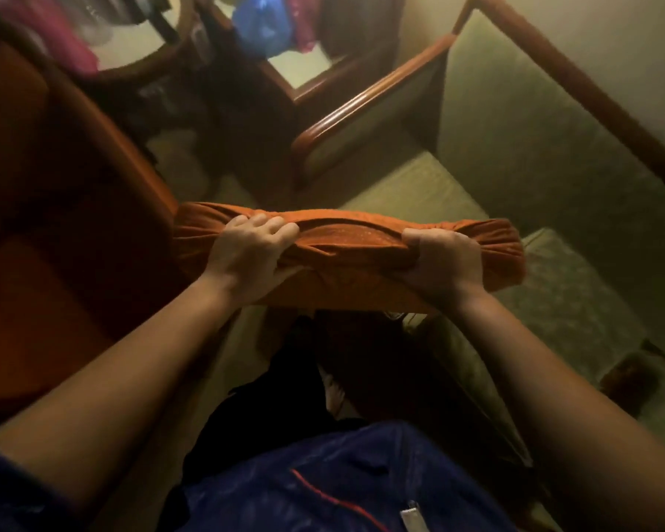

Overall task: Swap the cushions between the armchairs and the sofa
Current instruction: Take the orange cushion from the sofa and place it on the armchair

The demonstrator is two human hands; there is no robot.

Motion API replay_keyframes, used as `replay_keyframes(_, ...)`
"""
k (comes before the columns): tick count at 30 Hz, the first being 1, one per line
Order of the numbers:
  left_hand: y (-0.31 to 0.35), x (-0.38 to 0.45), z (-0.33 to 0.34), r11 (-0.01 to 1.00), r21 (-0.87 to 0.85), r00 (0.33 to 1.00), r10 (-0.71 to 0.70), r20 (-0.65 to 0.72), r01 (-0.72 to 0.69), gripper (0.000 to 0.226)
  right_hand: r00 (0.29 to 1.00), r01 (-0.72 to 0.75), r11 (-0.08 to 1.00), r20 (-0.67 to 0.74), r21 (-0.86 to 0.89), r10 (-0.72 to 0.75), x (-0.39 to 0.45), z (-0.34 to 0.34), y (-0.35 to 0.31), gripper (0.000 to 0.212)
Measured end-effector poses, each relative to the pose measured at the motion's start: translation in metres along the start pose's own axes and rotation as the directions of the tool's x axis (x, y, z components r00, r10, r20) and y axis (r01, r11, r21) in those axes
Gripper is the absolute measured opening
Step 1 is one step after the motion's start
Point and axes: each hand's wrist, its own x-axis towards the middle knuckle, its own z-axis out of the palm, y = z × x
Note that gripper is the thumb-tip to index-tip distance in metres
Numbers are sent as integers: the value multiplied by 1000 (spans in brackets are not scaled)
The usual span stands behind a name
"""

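I hold an orange cushion (346, 247) edge-on in the air in front of me, between two seats. My left hand (246, 255) grips its near edge on the left side, and my right hand (444, 263) grips the same edge on the right. Both fists bunch the fabric. To the left stands an orange upholstered seat (47, 209) with a wooden frame. To the right is a green seat (515, 155) with a wooden armrest (365, 97); a green cushion (565, 297) lies on it below my right hand.
A round wooden table (146, 59) stands at the back left with pink items on it. A blue plastic bag (262, 24) sits on a wooden side table behind the green seat. Floor shows between the two seats. A dark object (630, 378) lies on the green seat's near edge.
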Motion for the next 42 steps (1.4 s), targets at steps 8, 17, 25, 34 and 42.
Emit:
replay_keyframes(8, -48, -186, -6, 935, -91, 933, -350, -89, 342, 63, 940, 296, 953, 155, 67, -303, 9, 2, -161, 54)
replay_keyframes(17, -149, -354, -19, 731, -187, 727, -679, -105, 656, 34, 813, 455, 866, 300, 207, -499, 57, 40, -370, 37)
replay_keyframes(25, -281, -409, -40, 662, -157, 660, -748, -69, 733, 35, 746, 502, 841, 392, 200, -538, 140, 72, -511, 44)
replay_keyframes(34, -451, -369, -44, 691, -190, 678, -722, -139, 697, 47, 733, 534, 822, 377, 197, -566, 299, 125, -590, 50)
replay_keyframes(42, -603, -309, -24, 644, -152, 630, -765, -134, 749, 36, 737, 513, 816, 349, 268, -578, 441, 198, -637, 55)
